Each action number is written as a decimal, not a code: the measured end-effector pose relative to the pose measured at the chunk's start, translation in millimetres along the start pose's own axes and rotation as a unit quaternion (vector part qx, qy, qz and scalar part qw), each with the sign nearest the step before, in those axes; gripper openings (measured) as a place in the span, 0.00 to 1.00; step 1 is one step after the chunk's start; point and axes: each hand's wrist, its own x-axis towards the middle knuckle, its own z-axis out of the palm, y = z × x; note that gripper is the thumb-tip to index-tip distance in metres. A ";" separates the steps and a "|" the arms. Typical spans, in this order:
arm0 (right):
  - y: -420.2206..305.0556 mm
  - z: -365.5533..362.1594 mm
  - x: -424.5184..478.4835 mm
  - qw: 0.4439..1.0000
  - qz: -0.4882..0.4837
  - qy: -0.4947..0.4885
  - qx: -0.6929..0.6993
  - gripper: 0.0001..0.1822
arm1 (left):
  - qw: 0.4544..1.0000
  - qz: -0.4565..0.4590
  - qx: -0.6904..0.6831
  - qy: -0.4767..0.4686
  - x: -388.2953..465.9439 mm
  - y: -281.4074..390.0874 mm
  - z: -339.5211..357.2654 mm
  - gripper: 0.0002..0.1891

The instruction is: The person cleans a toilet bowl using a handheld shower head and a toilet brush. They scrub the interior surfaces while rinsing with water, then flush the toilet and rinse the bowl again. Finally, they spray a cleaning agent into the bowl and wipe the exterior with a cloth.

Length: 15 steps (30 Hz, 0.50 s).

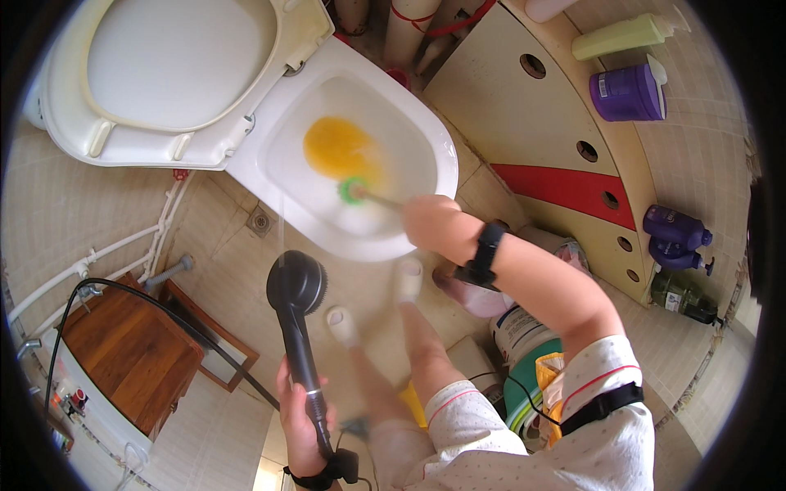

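My right hand (433, 220) grips the handle of a toilet brush over the front part of a white toilet bowl (447, 156). The green brush head (354, 191) rests inside the bowl, beside a patch of yellow-orange liquid (336, 147). My left hand (301, 408) is closed around the handle of a black handheld shower head (298, 283), held upright in view to the left of my feet. A thin stream of water seems to rise past it toward the bowl's rim. The toilet seat and lid (178, 132) stand raised at the upper left.
A floor drain (260, 221) lies left of the toilet. White pipes and a wooden cabinet (132, 350) line the left side, crossed by the black shower hose (184, 325). At right stand a panelled cabinet (516, 98), bottles, a purple tub (626, 92) and stacked buckets (522, 331).
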 end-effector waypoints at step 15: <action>-12.1 44.3 91.1 0.995 0.087 0.043 0.040 0.10 | 0.999 -0.035 -0.006 -0.027 12.1 -21.6 6.1 0.25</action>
